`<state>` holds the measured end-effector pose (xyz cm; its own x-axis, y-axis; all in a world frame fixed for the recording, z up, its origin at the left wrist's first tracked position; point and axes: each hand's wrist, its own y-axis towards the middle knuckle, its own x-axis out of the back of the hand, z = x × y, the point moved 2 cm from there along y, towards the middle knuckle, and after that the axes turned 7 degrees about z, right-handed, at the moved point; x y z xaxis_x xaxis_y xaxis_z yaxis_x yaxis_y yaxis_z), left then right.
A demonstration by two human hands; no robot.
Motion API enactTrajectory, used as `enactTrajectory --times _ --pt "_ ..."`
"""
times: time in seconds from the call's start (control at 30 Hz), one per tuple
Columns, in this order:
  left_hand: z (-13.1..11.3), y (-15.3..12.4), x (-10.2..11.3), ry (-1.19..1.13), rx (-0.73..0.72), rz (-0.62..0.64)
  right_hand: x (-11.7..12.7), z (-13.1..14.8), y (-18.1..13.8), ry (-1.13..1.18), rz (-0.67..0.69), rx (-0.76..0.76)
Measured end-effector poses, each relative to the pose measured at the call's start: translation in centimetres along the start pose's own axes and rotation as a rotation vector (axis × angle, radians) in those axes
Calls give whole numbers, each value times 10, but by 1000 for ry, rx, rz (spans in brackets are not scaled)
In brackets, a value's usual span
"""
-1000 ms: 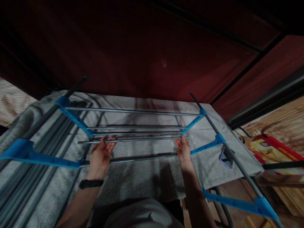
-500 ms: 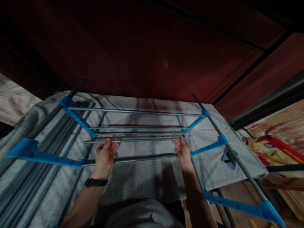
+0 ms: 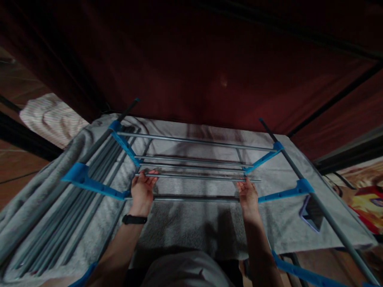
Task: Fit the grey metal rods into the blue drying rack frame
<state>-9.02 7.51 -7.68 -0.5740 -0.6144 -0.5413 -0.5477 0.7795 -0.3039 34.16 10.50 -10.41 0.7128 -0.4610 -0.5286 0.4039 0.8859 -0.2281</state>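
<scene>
Both my hands hold a loose thin grey metal rod (image 3: 191,177) level, across a rack frame of grey tubes and blue plastic brackets. My left hand (image 3: 143,191), with a dark band on its wrist, pinches the rod close to its left end. My right hand (image 3: 248,194) has its fingers closed on the rod a little in from the right end. A fixed crossbar (image 3: 194,199) runs nearer me, between the left front bracket (image 3: 92,184) and the right front bracket (image 3: 284,192). Further crossbars (image 3: 194,140) span the far brackets.
Several grey tubes (image 3: 80,207) lie bundled at the left on a grey blanket (image 3: 185,227). A phone (image 3: 311,213) lies on the blanket under the right side tube (image 3: 332,223). Behind stands a dark red panel (image 3: 191,71). A red and yellow package (image 3: 369,205) is at far right.
My left hand has shifted along the rod toward its left end. My right hand keeps about the same place on it. The view has turned left, so the rack appears further right.
</scene>
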Motion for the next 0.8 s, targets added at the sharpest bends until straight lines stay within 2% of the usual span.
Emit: enactTrajectory --times 0.2,0.4,0.8 --pt "-5 -2 2 7 -38 -22 4 1 2 6 21 9" --pt "-1 -6 0 23 -47 11 6 0 4 -33 26 -4" --pt "6 -6 -1 -37 -10 15 13 -3 5 -72 88 2"
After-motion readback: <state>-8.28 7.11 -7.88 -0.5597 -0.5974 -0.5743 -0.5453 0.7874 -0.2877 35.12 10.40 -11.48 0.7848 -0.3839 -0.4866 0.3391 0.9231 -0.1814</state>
